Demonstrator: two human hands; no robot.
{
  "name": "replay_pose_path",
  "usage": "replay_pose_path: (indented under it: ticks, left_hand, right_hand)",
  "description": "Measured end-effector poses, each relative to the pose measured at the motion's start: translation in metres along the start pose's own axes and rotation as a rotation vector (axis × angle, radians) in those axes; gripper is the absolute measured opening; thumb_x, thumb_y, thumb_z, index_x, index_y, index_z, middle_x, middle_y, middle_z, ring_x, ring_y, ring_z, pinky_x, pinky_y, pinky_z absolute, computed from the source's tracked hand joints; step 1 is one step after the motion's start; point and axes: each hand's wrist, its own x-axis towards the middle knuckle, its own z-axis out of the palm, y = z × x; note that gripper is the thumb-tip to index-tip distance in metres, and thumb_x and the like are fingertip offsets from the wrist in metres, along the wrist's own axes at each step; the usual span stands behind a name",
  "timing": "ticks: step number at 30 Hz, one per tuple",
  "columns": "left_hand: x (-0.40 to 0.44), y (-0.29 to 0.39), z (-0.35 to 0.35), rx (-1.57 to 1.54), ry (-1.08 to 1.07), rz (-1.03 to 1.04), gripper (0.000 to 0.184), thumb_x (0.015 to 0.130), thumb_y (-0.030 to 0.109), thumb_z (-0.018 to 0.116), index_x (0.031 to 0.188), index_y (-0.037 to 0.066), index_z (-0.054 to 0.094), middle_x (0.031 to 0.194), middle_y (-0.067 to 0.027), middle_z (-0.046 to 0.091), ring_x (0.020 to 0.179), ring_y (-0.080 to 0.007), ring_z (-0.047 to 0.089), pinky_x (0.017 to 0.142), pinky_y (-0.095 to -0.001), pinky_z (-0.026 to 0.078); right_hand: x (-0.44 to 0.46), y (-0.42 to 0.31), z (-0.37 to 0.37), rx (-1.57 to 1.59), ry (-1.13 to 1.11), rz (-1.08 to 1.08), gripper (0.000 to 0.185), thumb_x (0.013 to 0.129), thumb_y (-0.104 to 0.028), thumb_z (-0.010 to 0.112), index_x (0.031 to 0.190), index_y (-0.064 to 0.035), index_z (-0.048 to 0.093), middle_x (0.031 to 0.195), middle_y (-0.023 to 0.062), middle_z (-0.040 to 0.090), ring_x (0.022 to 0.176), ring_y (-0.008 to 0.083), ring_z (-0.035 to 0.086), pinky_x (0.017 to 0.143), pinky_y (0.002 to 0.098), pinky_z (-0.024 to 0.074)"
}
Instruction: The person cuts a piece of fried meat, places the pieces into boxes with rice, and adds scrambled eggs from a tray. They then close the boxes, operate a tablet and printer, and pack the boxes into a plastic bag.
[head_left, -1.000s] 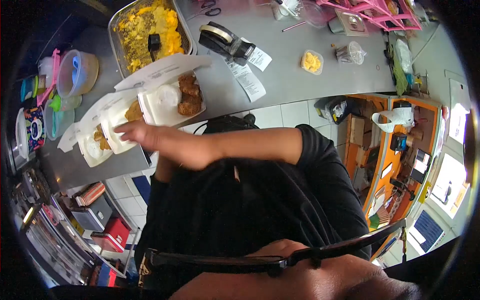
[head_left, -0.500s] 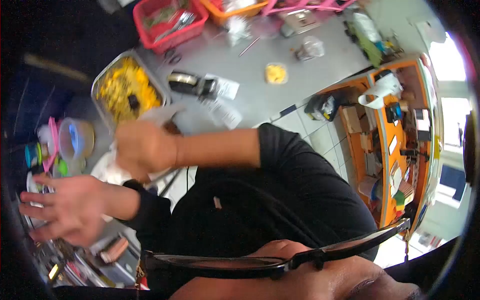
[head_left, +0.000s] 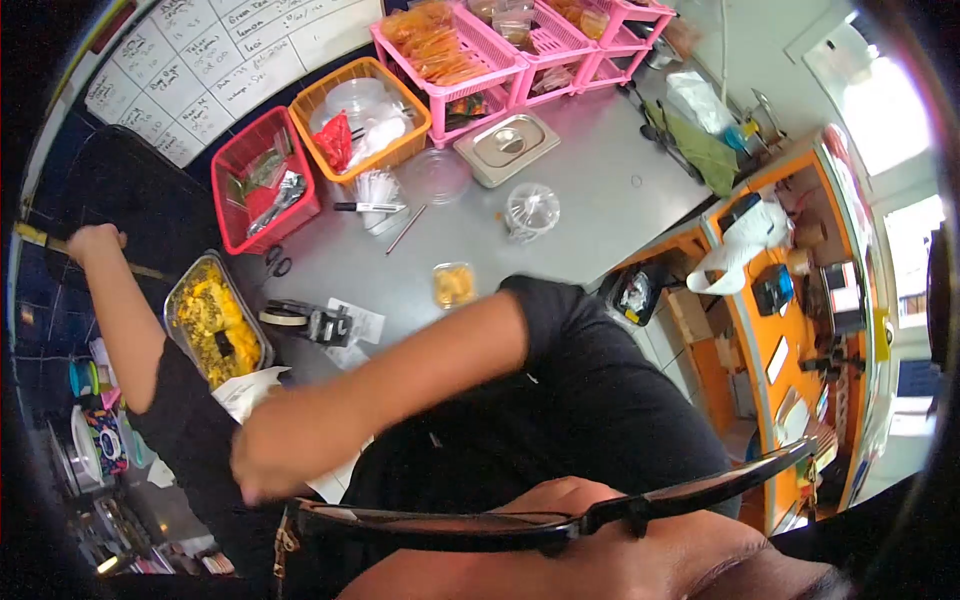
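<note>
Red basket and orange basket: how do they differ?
The red basket holds a silvery bundle; the orange basket holds clear round plasticware and a crumpled red bag. The orange basket stands beside the pink rack, while the red basket is farther from it. Both are open-topped.

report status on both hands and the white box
Left hand raised at the bar. Right hand blurred by the white box, grip unclear. Right forearm partly blocks the view. Food tray alongside.

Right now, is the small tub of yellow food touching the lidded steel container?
Apart. The head view shows bare counter between the tub and the steel container.
</note>
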Motion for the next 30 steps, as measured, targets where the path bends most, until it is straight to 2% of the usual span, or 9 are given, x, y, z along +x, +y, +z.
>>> replay_pose_path:
  ticks: [2,9,12,14,16,21,25,27,30]
  left_hand:
    - [-0.004,-0.011,0.006,-0.54,0.071,-0.79,0.054,0.083,0.026,0.062,0.131,0.01,0.044,0.133,-0.0168,0.045,0.126,-0.0303,0.041,0.105,-0.0411,0.036]
    - [-0.251,0.008,-0.151,-0.245,-0.844,-0.058,0.063,0.087,0.033,0.056,0.135,-0.001,0.032,0.135,-0.0213,0.038,0.122,-0.0287,0.044,0.105,-0.0437,0.034]
    - [-0.289,0.009,-0.233,-0.11,-0.981,-0.034,0.065,0.084,0.034,0.059,0.133,0.0,0.035,0.124,-0.0185,0.044,0.118,-0.0267,0.046,0.103,-0.0428,0.036]
    - [-0.321,0.028,-0.259,-0.026,-0.981,0.143,0.062,0.084,0.034,0.059,0.131,0.001,0.036,0.119,-0.0179,0.046,0.106,-0.0258,0.051,0.097,-0.0427,0.039]
    - [-0.348,0.035,-0.276,0.005,-0.834,0.24,0.059,0.085,0.034,0.058,0.13,0.001,0.037,0.118,-0.0181,0.046,0.104,-0.0269,0.052,0.096,-0.0445,0.039]
    - [-0.389,0.033,-0.316,-0.099,-0.601,0.168,0.053,0.087,0.032,0.055,0.127,0.002,0.038,0.117,-0.0185,0.046,0.109,-0.029,0.049,0.098,-0.0473,0.037]
    - [-0.399,0.024,-0.331,-0.154,-0.515,0.109,0.051,0.088,0.032,0.053,0.126,0.002,0.039,0.118,-0.0174,0.044,0.113,-0.0296,0.046,0.101,-0.047,0.035]
    - [-0.403,0.02,-0.33,-0.152,-0.465,0.107,0.048,0.088,0.032,0.052,0.123,0.001,0.041,0.118,-0.0177,0.046,0.112,-0.0293,0.048,0.101,-0.0458,0.034]
    - [-0.405,0.014,-0.326,-0.002,-0.404,0.094,0.045,0.089,0.031,0.051,0.122,0.001,0.043,0.116,-0.0177,0.048,0.11,-0.0289,0.051,0.101,-0.045,0.035]
  right_hand:
    - [-0.055,0.035,-0.07,-0.226,0.092,0.026,0.02,0.087,-0.025,0.055,0.093,-0.0076,0.062,0.091,0.0121,0.063,0.082,0.0318,0.061,0.07,0.0404,0.0483]
    - [-0.319,0.14,-0.432,-1.022,0.607,1.197,0.03,0.083,-0.029,0.058,0.098,-0.0041,0.065,0.088,0.0139,0.068,0.077,0.027,0.065,0.07,0.0382,0.05]
    - [-0.475,0.25,-0.539,-1.202,0.469,0.789,0.039,0.082,-0.032,0.062,0.112,-0.0071,0.064,0.107,0.015,0.064,0.098,0.0286,0.061,0.088,0.0382,0.0459]
    - [-0.453,0.242,-0.511,-0.275,0.613,0.989,0.034,0.086,-0.014,0.058,0.118,-0.0059,0.06,0.128,0.0135,0.052,0.114,0.0237,0.051,0.098,0.0335,0.0397]
    - [-0.497,0.284,-0.538,-1.234,0.139,0.666,0.03,0.086,-0.015,0.058,0.113,-0.0007,0.06,0.116,0.0136,0.059,0.106,0.0233,0.055,0.092,0.0347,0.0428]
    - [-0.41,0.193,-0.502,-0.986,0.438,1.149,0.035,0.091,-0.021,0.051,0.119,-0.0023,0.059,0.122,0.0117,0.059,0.11,0.0222,0.056,0.098,0.0319,0.0385]
    - [-0.45,0.212,-0.569,-1.084,0.355,0.328,0.045,0.09,-0.037,0.049,0.122,-0.0066,0.058,0.122,0.014,0.058,0.109,0.0278,0.057,0.094,0.0358,0.0429]
    - [-0.484,0.228,-0.598,-0.974,0.695,1.278,0.057,0.085,-0.049,0.05,0.122,-0.0065,0.058,0.12,0.0196,0.058,0.108,0.0335,0.056,0.093,0.0383,0.0431]
    - [-0.439,0.246,-0.572,-1.575,0.385,1.421,0.058,0.083,-0.05,0.05,0.117,-0.004,0.059,0.114,0.0208,0.06,0.102,0.0353,0.058,0.087,0.0378,0.0453]
